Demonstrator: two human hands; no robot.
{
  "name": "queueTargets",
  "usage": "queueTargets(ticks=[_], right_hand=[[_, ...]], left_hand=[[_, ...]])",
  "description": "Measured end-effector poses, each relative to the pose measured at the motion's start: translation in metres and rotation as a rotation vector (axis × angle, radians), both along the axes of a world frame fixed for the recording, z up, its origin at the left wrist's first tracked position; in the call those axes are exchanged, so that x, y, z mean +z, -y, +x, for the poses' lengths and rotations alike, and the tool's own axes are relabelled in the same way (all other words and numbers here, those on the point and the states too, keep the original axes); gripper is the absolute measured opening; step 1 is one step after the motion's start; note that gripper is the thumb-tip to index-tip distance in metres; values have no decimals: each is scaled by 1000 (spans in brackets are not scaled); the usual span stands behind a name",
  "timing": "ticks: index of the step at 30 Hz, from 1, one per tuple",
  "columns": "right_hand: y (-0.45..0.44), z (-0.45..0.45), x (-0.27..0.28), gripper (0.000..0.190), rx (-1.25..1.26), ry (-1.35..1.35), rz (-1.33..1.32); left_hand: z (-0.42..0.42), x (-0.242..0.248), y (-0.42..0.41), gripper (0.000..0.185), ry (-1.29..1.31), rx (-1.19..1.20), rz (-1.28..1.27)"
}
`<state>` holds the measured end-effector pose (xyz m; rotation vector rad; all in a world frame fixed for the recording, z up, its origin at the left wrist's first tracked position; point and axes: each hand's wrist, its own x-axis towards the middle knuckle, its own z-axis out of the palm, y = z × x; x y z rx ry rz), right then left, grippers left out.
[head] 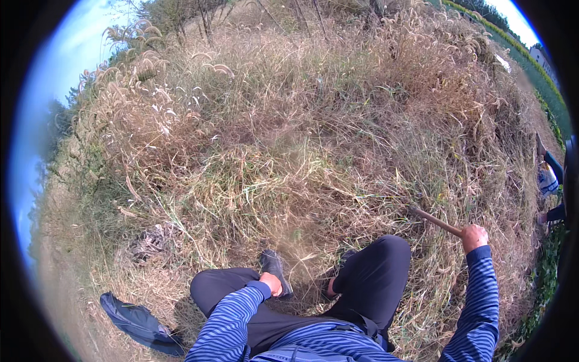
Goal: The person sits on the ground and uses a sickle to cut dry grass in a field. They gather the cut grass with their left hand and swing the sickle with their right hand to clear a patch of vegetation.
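My right hand is closed around the end of a wooden tool handle, held out to the right. The handle slants up and left into the grass, where the tool's head cannot be made out. My left hand is low between my knees, in front of my dark left shoe. Its fingers are mostly hidden, so whether it grips anything is unclear. Before me lies a mat of flattened, yellow-green grass, with dry brown grass tangled around it.
A dark blue cloth item lies on the ground at my left. At the right edge another person's sleeve shows beside green plants. Taller seeding grass and thin woody stems stand farther off.
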<state>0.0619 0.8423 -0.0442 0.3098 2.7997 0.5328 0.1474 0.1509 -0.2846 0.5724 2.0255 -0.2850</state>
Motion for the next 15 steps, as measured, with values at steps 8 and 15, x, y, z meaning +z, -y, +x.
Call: queueTargets(ticks=[8, 15], right_hand=[[-55, 1, -39, 18, 97, -105, 47], [-69, 5, -37, 19, 122, -121, 98]], left_hand=[[6, -89, -11, 22, 160, -265, 225], [-21, -152, -28, 32, 864, -459, 1236]])
